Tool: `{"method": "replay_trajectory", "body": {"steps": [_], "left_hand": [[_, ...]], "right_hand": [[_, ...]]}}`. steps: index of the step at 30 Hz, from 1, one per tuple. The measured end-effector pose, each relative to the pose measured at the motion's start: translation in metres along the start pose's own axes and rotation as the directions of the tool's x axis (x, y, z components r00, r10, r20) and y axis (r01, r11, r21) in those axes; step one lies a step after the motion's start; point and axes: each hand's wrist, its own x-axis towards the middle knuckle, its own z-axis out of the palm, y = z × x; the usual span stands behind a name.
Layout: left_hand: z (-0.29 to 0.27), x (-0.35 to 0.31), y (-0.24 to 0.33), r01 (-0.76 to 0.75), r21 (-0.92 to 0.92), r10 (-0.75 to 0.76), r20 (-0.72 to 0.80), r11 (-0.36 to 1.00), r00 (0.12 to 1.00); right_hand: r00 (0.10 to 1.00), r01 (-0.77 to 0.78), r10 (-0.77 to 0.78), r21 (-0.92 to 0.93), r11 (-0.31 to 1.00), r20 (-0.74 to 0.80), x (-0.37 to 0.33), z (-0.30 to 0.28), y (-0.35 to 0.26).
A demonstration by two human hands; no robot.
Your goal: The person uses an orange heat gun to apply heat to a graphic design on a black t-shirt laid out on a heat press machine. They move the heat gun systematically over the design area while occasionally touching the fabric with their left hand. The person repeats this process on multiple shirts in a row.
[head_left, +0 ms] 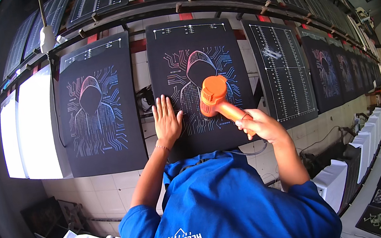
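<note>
If you hold the orange dryer (215, 94) too close or linger on one spot, heat could mark the print (191, 94); a snagged cord (257, 152) might jerk your aim. Your right hand (261, 125) is wrapped around its handle; your left hand (168, 125), fingers straight and grasping nothing, lies at the left edge of the black shirt (201, 73). That shirt lies flat on the middle board (209, 28), its hooded figure red-to-blue.

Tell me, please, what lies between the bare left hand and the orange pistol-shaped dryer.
In the head view, flat black fabric with a pink-and-blue hooded-figure print lies between the left hand and the dryer; nothing else shows there.
</note>
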Motion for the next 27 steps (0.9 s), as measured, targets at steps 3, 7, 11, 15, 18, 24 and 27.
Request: {"method": "replay_trajectory", "body": {"steps": [3,7,11,15,18,24,27], "left_hand": [[0.006,0.027,0.003,-0.043,-0.003,0.043,-0.010,0.999,0.999],[0.004,0.032,0.018,-0.129,-0.020,0.130,0.052,0.991,0.990],[-0.003,-0.001,0.027,-0.234,-0.074,0.244,0.175,0.969,0.954],[-0.008,-0.017,0.025,-0.288,-0.088,0.301,0.266,0.954,0.916],[-0.004,0.013,0.020,-0.281,-0.048,0.285,0.187,0.959,0.940],[0.017,0.090,0.004,-0.199,-0.009,0.199,0.001,0.980,0.980],[0.021,0.091,0.004,-0.077,-0.029,0.077,-0.008,0.997,0.997]], "right_hand": [[0.990,0.102,-0.098,0.036,0.994,-0.098,0.015,-0.005,0.005],[0.961,0.217,-0.194,0.103,0.971,-0.198,0.039,0.001,0.004],[0.992,0.064,-0.049,0.129,0.990,-0.114,0.001,0.000,0.002],[0.992,-0.056,0.069,0.127,0.990,-0.102,-0.025,-0.011,0.020],[0.980,0.059,-0.032,0.133,0.989,-0.197,-0.006,-0.012,0.017],[0.966,0.189,-0.157,0.147,0.971,-0.204,0.035,-0.003,0.001],[0.983,0.137,-0.114,0.167,0.976,-0.140,0.038,0.002,-0.004]]}}
